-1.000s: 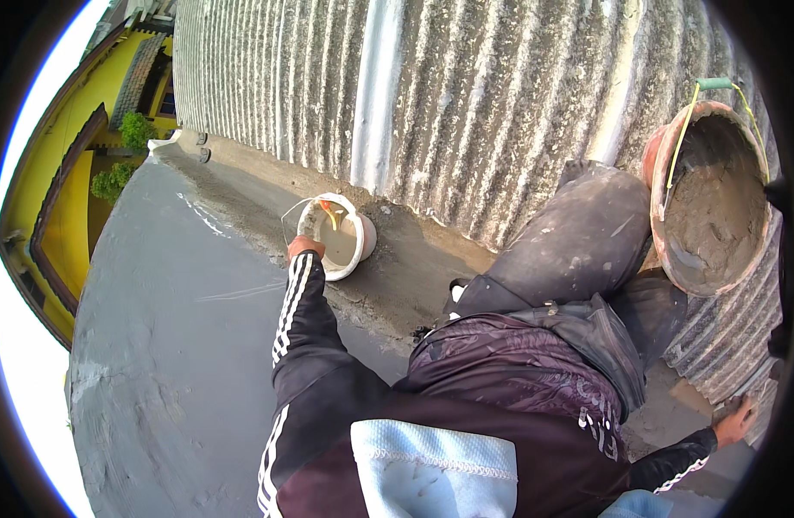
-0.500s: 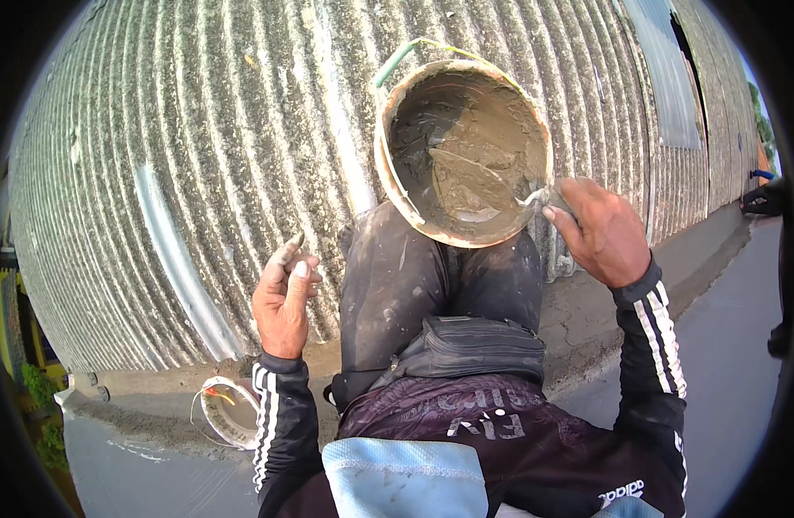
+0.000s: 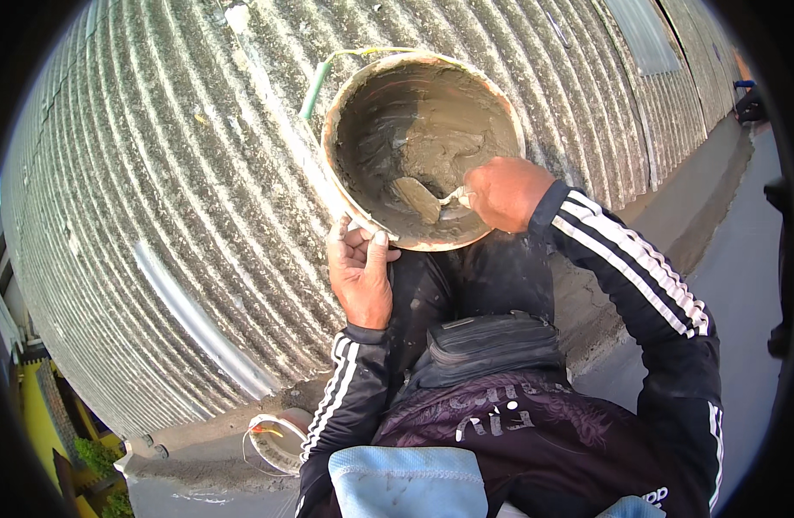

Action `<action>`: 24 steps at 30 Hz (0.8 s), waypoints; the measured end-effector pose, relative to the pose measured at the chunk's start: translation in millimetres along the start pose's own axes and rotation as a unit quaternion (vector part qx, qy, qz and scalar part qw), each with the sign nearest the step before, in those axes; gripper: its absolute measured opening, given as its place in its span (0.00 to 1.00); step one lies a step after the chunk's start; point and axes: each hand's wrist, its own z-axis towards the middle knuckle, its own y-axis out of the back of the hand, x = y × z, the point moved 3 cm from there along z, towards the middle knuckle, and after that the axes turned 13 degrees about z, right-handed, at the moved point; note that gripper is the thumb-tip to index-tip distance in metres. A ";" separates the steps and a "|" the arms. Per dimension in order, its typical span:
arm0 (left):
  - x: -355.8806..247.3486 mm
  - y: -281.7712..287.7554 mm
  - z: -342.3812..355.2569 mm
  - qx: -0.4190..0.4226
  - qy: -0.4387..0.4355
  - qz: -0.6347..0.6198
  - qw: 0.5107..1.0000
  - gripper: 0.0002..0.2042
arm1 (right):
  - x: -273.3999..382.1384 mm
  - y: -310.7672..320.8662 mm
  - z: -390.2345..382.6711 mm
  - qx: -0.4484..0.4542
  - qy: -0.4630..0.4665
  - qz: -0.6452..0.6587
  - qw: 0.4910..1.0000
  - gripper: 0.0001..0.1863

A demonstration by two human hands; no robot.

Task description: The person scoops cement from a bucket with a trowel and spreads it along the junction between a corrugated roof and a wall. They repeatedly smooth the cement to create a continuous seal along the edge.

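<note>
A round bucket [image 3: 375, 99] of wet grey-brown mortar [image 3: 453, 142] stands in front of my knees, its mouth facing up at me. In my right hand [image 3: 505, 192], closed round the handle, is a small trowel [image 3: 418, 200]; its mortar-coated blade lies inside the bucket against the mortar near the close side. My left hand [image 3: 360, 281] grips the bucket's near left rim, thumb over the edge and fingers curled. The bucket's handle, with a green grip [image 3: 314, 91], leans over the far left rim.
Corrugated roofing sheets [image 3: 181, 173] spread ahead and to the left, with a translucent strip [image 3: 202, 324] among them. A smaller white bucket [image 3: 280, 439] stands by my left forearm. A mortar-covered ledge [image 3: 587, 311] borders a smooth grey surface [image 3: 733, 259] on the right.
My left hand has moved up and right onto the bucket's rim. My right hand has moved left over the bucket, turning the trowel blade toward the near side. The view has shifted.
</note>
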 end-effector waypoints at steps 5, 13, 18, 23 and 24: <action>3.9 -2.4 -1.6 -0.007 -0.020 0.001 1.000 0.26 | -38.8 9.5 -15.6 0.128 -0.107 0.309 0.936 0.19; 0.4 -14.7 -7.7 0.021 -0.019 0.057 0.998 0.23 | -150.7 -58.6 -122.4 -0.113 0.032 0.661 0.741 0.17; 5.6 -14.7 -6.5 -0.046 -0.011 0.090 0.995 0.26 | -297.5 -164.2 -195.0 -0.423 -0.128 0.694 0.568 0.21; 9.7 -14.3 0.6 -0.069 -0.022 0.103 0.992 0.26 | -393.5 -262.7 -268.9 -0.490 -0.545 0.448 0.512 0.28; 9.8 -14.6 1.1 -0.058 -0.036 0.095 0.993 0.26 | -406.6 -270.6 -270.8 -0.472 -0.559 0.425 0.532 0.27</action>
